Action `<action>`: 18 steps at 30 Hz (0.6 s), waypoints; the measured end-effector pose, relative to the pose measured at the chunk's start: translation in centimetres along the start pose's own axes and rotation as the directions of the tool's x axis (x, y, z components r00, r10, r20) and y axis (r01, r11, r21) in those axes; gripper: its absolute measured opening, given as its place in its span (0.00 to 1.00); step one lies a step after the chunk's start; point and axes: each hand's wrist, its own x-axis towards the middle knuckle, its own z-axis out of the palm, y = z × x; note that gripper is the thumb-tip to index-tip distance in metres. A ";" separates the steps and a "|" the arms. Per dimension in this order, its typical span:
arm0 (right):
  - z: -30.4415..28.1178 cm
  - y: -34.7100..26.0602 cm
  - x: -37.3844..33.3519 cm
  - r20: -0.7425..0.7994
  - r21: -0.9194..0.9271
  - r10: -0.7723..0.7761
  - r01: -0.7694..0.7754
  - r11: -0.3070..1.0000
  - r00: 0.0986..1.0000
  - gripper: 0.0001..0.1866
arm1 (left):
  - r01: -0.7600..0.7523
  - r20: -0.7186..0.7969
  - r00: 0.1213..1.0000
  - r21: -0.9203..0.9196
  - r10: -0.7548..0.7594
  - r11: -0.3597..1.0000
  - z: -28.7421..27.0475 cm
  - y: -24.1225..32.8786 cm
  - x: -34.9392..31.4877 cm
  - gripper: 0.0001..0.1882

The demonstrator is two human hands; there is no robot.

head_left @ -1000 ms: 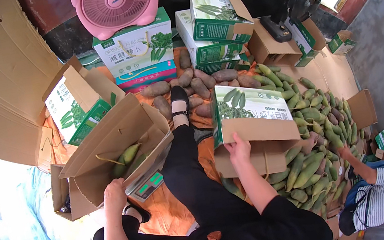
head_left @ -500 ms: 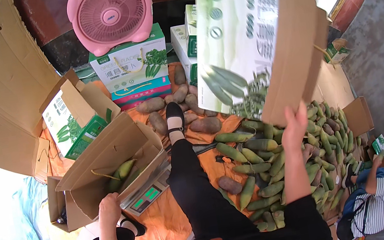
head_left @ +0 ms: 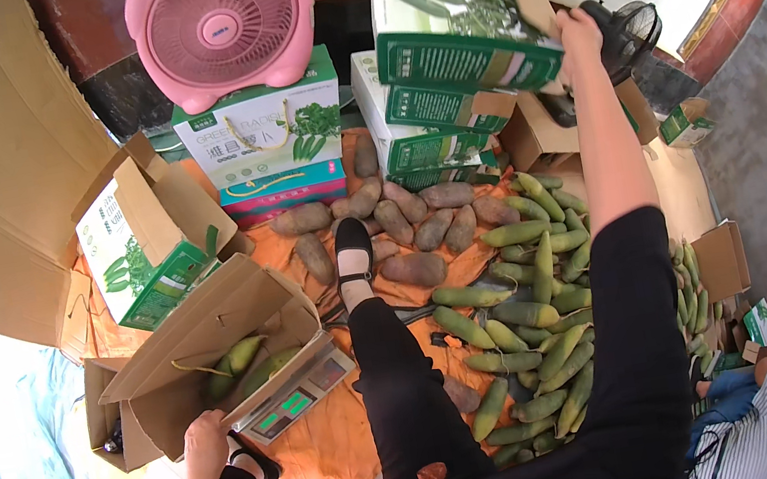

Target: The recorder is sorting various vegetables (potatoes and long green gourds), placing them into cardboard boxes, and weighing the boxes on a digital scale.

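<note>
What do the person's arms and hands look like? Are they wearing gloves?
No gloves: the left hand and right hand are both bare. The right arm has a plain black sleeve, and its forearm is uncovered. I see no watch or bracelet.

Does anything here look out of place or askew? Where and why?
The pink fan perches on stacked cartons, an odd stand for it; a black shoe stands among loose brown vegetables, where it could bruise them.

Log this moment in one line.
left hand: at open carton; right hand: gripping green-and-white carton near carton stack; green radishes: heaped
</note>
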 end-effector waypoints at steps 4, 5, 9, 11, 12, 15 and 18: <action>0.5 2.9 -2.0 -0.079 -0.505 -0.265 0.191 0.842 0.961 0.25 | 0.043 0.021 0.999 0.000 -0.043 0.999 -0.4 0.3 0.1 0.04; 0.3 4.6 -3.1 0.004 -0.580 -0.329 0.270 0.768 0.944 0.24 | 0.047 0.024 0.999 -0.002 -0.047 0.999 -0.6 0.5 0.3 0.04; 0.1 8.2 -9.6 0.315 -0.396 -0.327 0.437 0.807 0.891 0.21 | 0.054 0.039 0.998 -0.033 -0.053 0.998 -0.8 0.8 0.4 0.03; -0.4 9.5 -11.2 0.330 -0.352 -0.306 0.417 0.838 0.893 0.17 | 0.012 0.028 1.000 -0.024 -0.011 1.000 -0.5 0.7 0.7 0.03; 0.1 10.7 -12.7 0.342 -0.340 -0.286 0.401 0.850 0.895 0.17 | 0.037 0.036 0.999 -0.009 -0.037 0.999 -0.8 0.6 0.0 0.03; -2.6 13.3 -17.0 0.528 -0.245 0.040 0.107 0.964 0.848 0.11 | 0.012 0.029 1.000 0.006 -0.012 1.000 -0.4 0.7 0.3 0.04; -6.4 16.7 -24.2 0.619 -0.222 0.227 -0.110 0.969 0.751 0.10 | 0.022 0.029 0.999 0.015 -0.022 1.000 -0.3 0.5 0.1 0.08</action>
